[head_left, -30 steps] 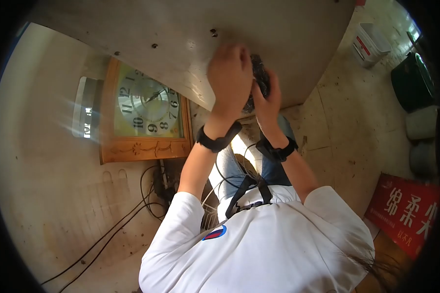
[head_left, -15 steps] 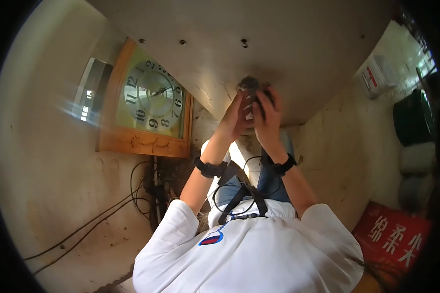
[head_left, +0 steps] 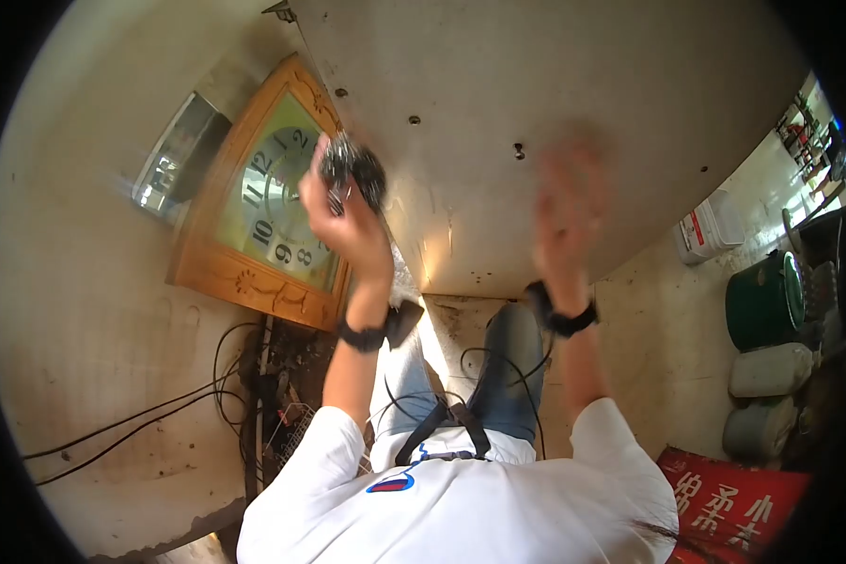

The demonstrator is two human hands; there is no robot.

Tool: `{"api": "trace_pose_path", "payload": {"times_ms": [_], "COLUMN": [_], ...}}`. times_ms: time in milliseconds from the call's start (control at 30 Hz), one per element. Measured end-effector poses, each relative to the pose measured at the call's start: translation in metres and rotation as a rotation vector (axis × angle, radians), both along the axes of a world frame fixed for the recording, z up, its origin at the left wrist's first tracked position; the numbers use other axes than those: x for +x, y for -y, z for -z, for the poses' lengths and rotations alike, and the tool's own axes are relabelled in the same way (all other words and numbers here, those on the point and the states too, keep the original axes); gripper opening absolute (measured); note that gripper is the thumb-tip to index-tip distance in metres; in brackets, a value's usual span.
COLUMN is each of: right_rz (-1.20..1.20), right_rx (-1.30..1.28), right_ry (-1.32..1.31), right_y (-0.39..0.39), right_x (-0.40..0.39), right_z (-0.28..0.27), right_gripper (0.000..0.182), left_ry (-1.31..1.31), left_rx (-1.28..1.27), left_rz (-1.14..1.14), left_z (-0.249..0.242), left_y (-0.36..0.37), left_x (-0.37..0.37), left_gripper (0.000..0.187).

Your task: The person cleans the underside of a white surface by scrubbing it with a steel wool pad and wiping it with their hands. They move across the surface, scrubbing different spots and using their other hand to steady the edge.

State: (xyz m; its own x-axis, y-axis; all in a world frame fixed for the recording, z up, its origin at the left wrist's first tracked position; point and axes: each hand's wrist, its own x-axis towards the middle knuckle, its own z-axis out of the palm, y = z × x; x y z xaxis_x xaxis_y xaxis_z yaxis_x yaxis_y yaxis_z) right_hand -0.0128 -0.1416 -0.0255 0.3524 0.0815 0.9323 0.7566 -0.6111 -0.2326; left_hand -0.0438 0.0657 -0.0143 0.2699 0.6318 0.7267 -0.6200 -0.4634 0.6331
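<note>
My left hand [head_left: 350, 230] is closed around a dark, shiny, wiry steel wool scourer [head_left: 362, 174]. It is raised in front of the wooden-framed clock [head_left: 287, 305], near the left edge of a large pale panel [head_left: 451, 56]. My right hand [head_left: 571, 202] is raised over the middle of that panel, away from the scourer. Motion smears its fingers, so their shape and any contact with the panel cannot be made out. Small dark screws or knobs [head_left: 519, 151] stick out of the panel.
Black cables [head_left: 141, 418] run along the lower left. On the right are a white plastic tub [head_left: 719, 230], a dark green bucket [head_left: 761, 301] and a pale container [head_left: 771, 369]. A red package with white characters [head_left: 733, 498] lies at lower right. Another cable [head_left: 508, 355] hangs over my legs.
My hands were together at the scourer low on the panel. Now they are apart: the left has carried the scourer left toward the clock, and the right has moved right. The view has shifted.
</note>
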Motion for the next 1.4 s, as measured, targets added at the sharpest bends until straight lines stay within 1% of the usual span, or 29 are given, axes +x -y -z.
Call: {"api": "trace_pose_path", "payload": {"times_ms": [67, 133, 167, 200, 267, 333, 367, 400, 500, 533, 567, 600, 633, 733, 767, 867, 900, 967, 1000, 1033, 1133, 1167, 1267, 1300, 1400], "right_rz": [0.272, 0.292, 0.317, 0.342, 0.416, 0.507, 0.497, 0.489, 0.484, 0.477, 0.481, 0.482, 0.483, 0.474, 0.477, 0.500, 0.502, 0.502, 0.499, 0.497, 0.501, 0.499, 0.495, 0.492, 0.485], "right_rx": [0.027, 0.044, 0.019, -0.007, -0.053, -0.100, -0.102, -0.097, -0.099, -0.110, -0.105, -0.097, -0.087, -0.069, -0.077, -0.078, -0.077, -0.075, -0.073, -0.070, -0.070, -0.068, -0.060, -0.056, -0.054], "right_ry": [0.126, 0.257, 0.284, 0.312, 0.349, 0.360, 0.372, 0.388, 0.429, 0.436, 0.431, 0.427, 0.427, 0.459, 0.445, 0.425, 0.440, 0.463, 0.468, 0.477, 0.469, 0.471, 0.478, 0.482, 0.473], "right_y": [0.030, 0.055, 0.062, 0.068, 0.071, 0.073, 0.073, 0.072, 0.070, 0.071, 0.070, 0.068, 0.068, 0.066, 0.066, 0.064, 0.065, 0.066, 0.066, 0.065, 0.066, 0.066, 0.065, 0.065, 0.066], "right_x": [0.025, 0.054, 0.061, 0.068, 0.077, 0.080, 0.079, 0.081, 0.083, 0.083, 0.083, 0.083, 0.085, 0.088, 0.089, 0.087, 0.088, 0.089, 0.088, 0.088, 0.088, 0.088, 0.088, 0.090, 0.087], "right_z": [-0.018, -0.029, -0.031, -0.031, -0.026, -0.020, -0.019, -0.020, -0.021, -0.020, -0.020, -0.019, -0.018, -0.014, -0.015, -0.012, -0.012, -0.013, -0.012, -0.013, -0.013, -0.013, -0.013, -0.013, -0.014], "right_gripper": [0.037, 0.039, 0.039, 0.040, 0.040, 0.040, 0.040, 0.041, 0.042, 0.043, 0.043, 0.043, 0.044, 0.044, 0.044, 0.044, 0.044, 0.044, 0.044, 0.045, 0.045, 0.045, 0.045, 0.045, 0.044], "left_ry": [0.105, 0.112, 0.117, 0.183, 0.318, 0.273, 0.255, 0.244, 0.132, 0.214, 0.250, 0.162, 0.152, 0.067, 0.023, -0.030, 0.025, 0.143, 0.201, 0.156, 0.105, 0.089, 0.120, 0.204, 0.120], "left_rx": [0.269, 0.457, 0.548, 0.592, 0.683, 1.041, 1.088, 1.139, 1.002, 0.893, 0.758, 0.779, 0.709, 0.828, 0.837, 0.832, 0.776, 0.726, 0.701, 0.758, 0.829, 0.814, 0.801, 0.756, 0.832], "left_rz": [-0.319, -0.498, -0.589, -0.608, -0.645, -0.282, -0.346, -0.411, -0.518, -0.686, -0.696, -0.673, -0.528, -0.662, -0.547, -0.612, -0.725, -0.654, -0.619, -0.677, -0.700, -0.645, -0.683, -0.660, -0.663], "left_z": [-0.034, -0.059, -0.065, -0.060, -0.025, 0.035, 0.062, 0.070, 0.078, 0.045, 0.030, -0.011, -0.035, -0.005, 0.018, 0.035, 0.019, -0.024, -0.035, -0.029, 0.008, 0.019, -0.017, -0.026, -0.004], "left_y": [-0.009, -0.001, 0.006, 0.013, 0.029, 0.044, 0.051, 0.054, 0.034, 0.029, 0.014, 0.013, 0.013, 0.026, 0.027, 0.023, 0.019, 0.015, 0.014, 0.014, 0.022, 0.022, 0.015, 0.014, 0.020], "left_x": [0.016, 0.028, 0.035, 0.047, 0.073, 0.070, 0.061, 0.055, 0.061, 0.062, 0.076, 0.056, 0.052, 0.062, 0.057, 0.050, 0.056, 0.065, 0.067, 0.068, 0.058, 0.058, 0.057, 0.064, 0.057], "left_gripper": [0.031, 0.027, 0.024, 0.023, 0.022, 0.025, 0.027, 0.028, 0.027, 0.026, 0.024, 0.023, 0.021, 0.018, 0.023, 0.022, 0.025, 0.026, 0.027, 0.028, 0.027, 0.026, 0.025, 0.023, 0.022]}}
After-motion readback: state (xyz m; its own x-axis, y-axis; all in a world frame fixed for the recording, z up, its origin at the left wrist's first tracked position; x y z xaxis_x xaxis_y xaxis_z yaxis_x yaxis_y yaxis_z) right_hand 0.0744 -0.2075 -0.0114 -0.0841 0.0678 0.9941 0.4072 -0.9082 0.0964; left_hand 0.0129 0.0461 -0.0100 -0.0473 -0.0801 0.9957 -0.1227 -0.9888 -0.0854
